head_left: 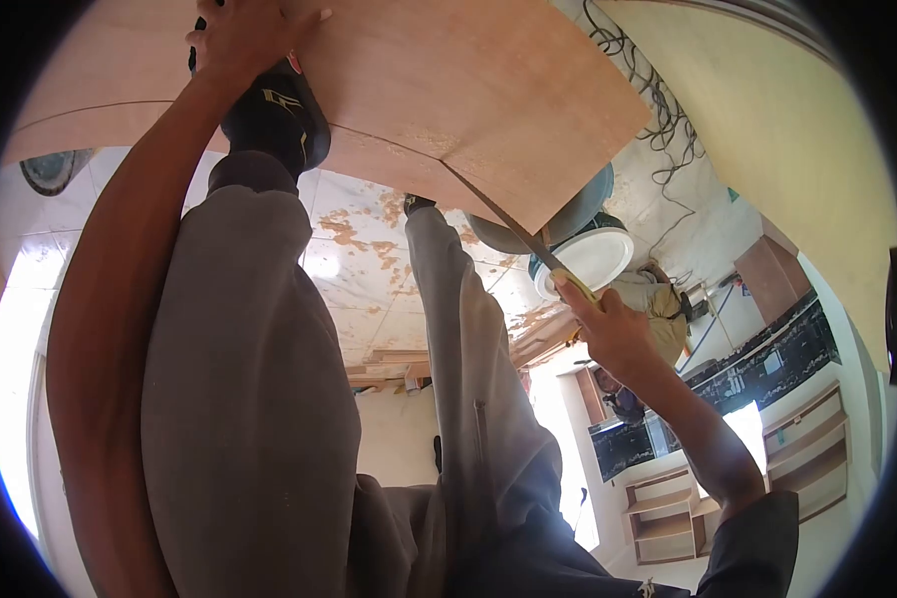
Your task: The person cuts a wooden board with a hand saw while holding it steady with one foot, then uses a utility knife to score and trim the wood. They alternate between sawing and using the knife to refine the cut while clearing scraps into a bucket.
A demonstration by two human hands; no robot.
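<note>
My right hand [618, 334] is closed around the yellowish handle of a handsaw [513, 227]. The saw's blade slants up to the left, its tip at a dark cut in a thin plywood sheet [488, 70]. Sawdust lies along that cut, which runs left toward my black shoe [279, 120]. The shoe presses down on the sheet. Beside it, my left hand [249, 40] rests with fingers spread on the plywood; part of it is cut off by the top of the view. A curved line marks the sheet farther left.
Below the sheet's right end stand a white-lidded bucket [593, 261] and a grey-blue basin [590, 199]. Tangled black cable [658, 110] lies on the stained tile floor [359, 289]. Another person [658, 304] is low down at the right, near wooden shelves [663, 513].
</note>
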